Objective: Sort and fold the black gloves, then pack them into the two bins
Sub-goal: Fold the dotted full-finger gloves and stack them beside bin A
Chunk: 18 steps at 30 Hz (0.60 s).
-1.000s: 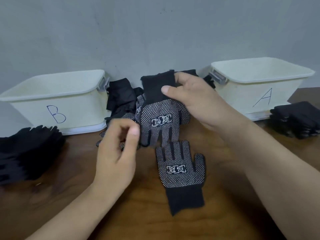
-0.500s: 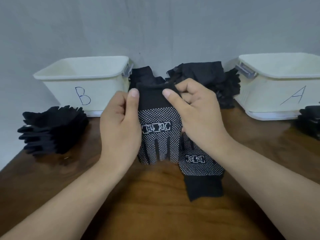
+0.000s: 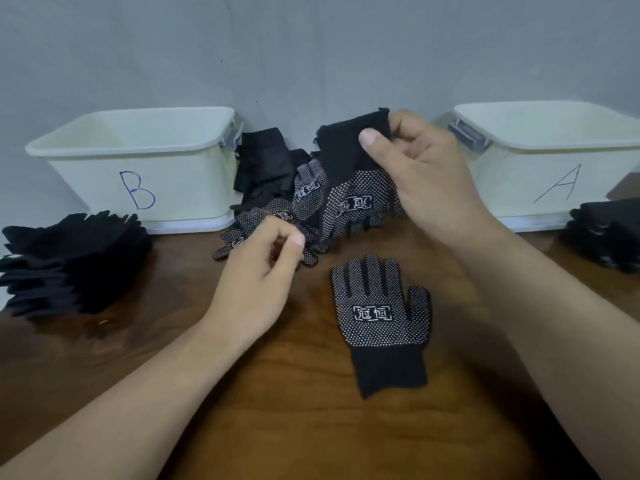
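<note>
The right grip [image 3: 426, 178] is pinching the plain cuff of a held glove [image 3: 353, 195] between thumb and curled fingers, lifting it so that its dotted fingers are hanging down toward the bench [image 3: 311, 427]. This held glove is hanging just beyond the flat glove [image 3: 381, 317], which is lying dotted side up on the bench, cuff toward the person, apart from both grips. The left grip [image 3: 263, 271] is hovering left of the flat glove and a little beyond it, fingers curled and thumb tip close to the forefinger; whether it is pinching anything I cannot tell. It is overlapping the near edge of a loose pile [image 3: 273, 188] of gloves, which is lying beyond and left of the flat glove. Bin B [image 3: 138, 188] is standing farther left beyond the flat glove, and bin A [image 3: 554, 174] beyond it to the right. A left stack [image 3: 69, 261] of black gloves is sitting well left of the flat glove, a right stack [image 3: 609, 233] well to its right.
</note>
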### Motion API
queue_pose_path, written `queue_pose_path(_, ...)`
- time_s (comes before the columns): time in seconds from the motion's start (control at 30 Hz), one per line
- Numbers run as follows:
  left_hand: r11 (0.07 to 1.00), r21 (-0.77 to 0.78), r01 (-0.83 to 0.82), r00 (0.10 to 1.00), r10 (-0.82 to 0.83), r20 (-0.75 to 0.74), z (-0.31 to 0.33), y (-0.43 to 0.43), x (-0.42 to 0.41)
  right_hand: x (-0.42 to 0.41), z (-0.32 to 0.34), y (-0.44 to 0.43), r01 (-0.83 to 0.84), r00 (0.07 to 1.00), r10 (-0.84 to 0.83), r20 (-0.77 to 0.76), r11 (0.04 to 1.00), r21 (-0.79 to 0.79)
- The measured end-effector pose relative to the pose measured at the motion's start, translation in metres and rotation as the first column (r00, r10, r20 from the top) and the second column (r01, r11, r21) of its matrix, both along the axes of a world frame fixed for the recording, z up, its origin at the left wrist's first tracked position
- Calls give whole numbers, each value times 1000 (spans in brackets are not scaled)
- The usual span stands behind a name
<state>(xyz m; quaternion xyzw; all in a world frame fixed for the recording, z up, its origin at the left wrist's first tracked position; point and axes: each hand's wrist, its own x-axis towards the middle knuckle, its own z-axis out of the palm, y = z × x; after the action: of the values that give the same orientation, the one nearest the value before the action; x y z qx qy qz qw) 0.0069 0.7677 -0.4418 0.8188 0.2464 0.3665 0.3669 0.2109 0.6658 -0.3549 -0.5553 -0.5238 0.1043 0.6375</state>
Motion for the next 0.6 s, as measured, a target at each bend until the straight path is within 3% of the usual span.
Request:
queue_pose_path(0.13,965,122,231,947,-195,-253,-11,1,4,20,-16,6,89,995,-87,-53,996,32)
queue_pose_path(0.23,911,228,345,890,-239,-389,-19,1,5,27,-26,10,146,988,-144,-57,989,31)
queue_pose_path(0.4,896,244,371,864,-237,-443,-22,3,4,30,-26,13,197,978,-193,-73,979,47)
queue_pose_path(0.6,901,242,360,856,-217,-469,-21,3,5,13,-38,-7,166,986,-167,-13,985,-41)
